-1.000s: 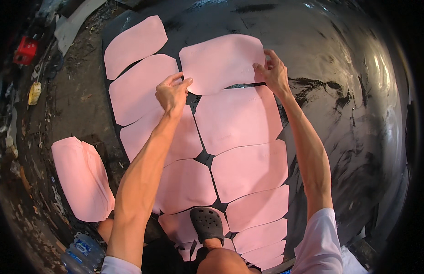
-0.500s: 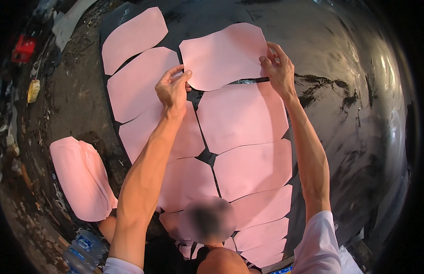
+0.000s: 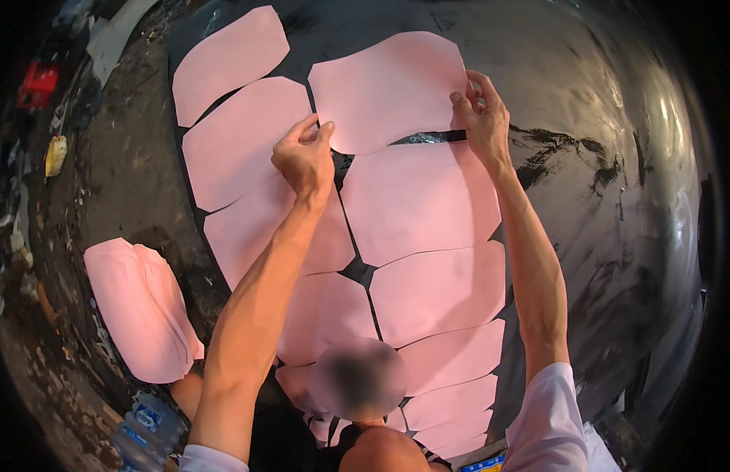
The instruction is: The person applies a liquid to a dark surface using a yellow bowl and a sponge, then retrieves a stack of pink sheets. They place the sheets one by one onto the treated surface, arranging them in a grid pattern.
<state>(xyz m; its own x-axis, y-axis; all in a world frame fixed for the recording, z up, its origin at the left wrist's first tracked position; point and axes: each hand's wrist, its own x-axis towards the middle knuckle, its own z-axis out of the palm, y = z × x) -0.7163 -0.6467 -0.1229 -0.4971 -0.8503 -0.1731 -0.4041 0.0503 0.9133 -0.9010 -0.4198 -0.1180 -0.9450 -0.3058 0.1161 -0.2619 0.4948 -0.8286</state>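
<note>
A pink sheet (image 3: 392, 90) with cut corners lies at the far end of the right-hand row of like sheets. My right hand (image 3: 484, 118) pinches its right edge between thumb and fingers. At the sheet's lower left corner is my left hand (image 3: 306, 161), its thumb and forefinger apart and the other fingers curled. I see nothing held in it. Just below, another pink sheet (image 3: 420, 204) lies flat, with a dark gap between the two. Left of my left hand a further pink sheet (image 3: 243, 141) lies in the neighbouring row.
Both rows rest on a shiny black surface (image 3: 585, 228). At the left a folded pile of pink sheets (image 3: 136, 311) sits near clear plastic bottles (image 3: 148, 429). Farther left are a red object (image 3: 38, 85) and a yellow scrap (image 3: 56, 156). A blurred patch covers the lower middle.
The left hand has moved slightly right, and its fingers have come off the sheet's corner. The sheet has shifted a little away, with the right hand still at its edge.
</note>
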